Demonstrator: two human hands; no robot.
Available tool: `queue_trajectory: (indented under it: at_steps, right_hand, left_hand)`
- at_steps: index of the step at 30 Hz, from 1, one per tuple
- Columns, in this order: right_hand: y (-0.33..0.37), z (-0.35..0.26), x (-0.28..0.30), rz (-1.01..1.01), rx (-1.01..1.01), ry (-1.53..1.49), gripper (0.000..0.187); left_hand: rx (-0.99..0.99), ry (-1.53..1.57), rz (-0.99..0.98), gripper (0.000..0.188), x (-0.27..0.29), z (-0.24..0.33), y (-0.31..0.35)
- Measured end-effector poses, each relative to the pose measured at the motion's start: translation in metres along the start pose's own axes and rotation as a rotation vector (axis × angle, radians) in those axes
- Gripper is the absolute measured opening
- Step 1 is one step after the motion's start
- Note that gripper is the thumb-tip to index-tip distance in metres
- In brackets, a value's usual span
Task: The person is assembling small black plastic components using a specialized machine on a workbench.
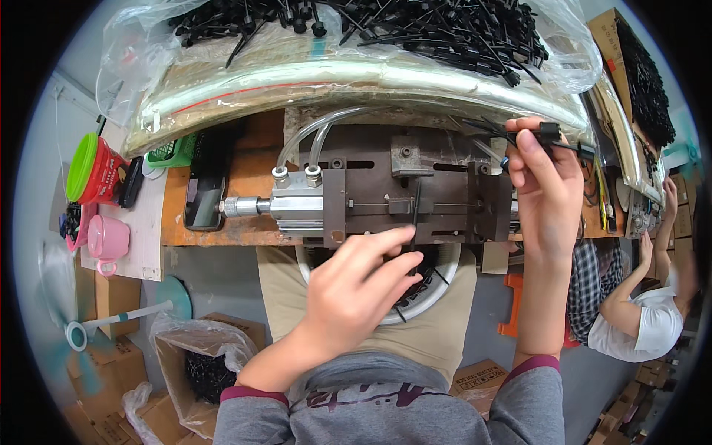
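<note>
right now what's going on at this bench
A person sits at a wooden bench in front of a small metal fixture with a pneumatic cylinder on its left end. The left hand pinches a thin black plastic piece that stands upright across the fixture. The right hand holds another black piece up by the fixture's right end. A round basin with more black pieces rests on the lap, and a bagged heap of them lies on the shelf behind.
</note>
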State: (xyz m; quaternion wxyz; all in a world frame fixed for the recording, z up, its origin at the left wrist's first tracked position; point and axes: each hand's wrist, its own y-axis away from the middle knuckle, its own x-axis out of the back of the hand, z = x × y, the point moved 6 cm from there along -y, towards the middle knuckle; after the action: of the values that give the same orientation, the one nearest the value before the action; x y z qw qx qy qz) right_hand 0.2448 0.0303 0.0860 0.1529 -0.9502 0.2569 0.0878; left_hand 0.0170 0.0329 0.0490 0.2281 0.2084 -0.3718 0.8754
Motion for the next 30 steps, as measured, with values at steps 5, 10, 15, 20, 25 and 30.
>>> queue_trajectory:
  at_steps: [5, 10, 15, 20, 25, 30]
  right_hand:
    - [0.027, -0.026, -0.019, -0.071, 0.601, 0.700, 0.023]
    - [0.053, -0.027, -0.032, -0.208, 0.945, 0.953, 0.037]
    - [0.068, -0.016, -0.033, -0.267, 1.077, 1.065, 0.039]
    - [0.084, -0.006, -0.035, -0.374, 1.093, 1.130, 0.043]
    - [0.100, 0.001, -0.047, -0.400, 1.157, 1.083, 0.044]
    - [0.085, 0.001, -0.028, -0.318, 1.014, 1.102, 0.041]
  left_hand:
    - [-0.117, -0.327, -0.027, 0.027, -0.033, -0.005, 0.010]
    - [-0.102, -0.391, -0.086, 0.028, -0.036, -0.008, 0.000]
    - [-0.070, -0.377, -0.114, 0.028, -0.034, -0.009, 0.000]
    - [0.146, 0.282, 0.001, 0.031, -0.016, -0.011, -0.006]
    - [-0.004, 0.317, 0.073, 0.039, 0.001, 0.004, -0.014]
    - [-0.031, 0.097, 0.061, 0.041, 0.000, 0.007, -0.003]
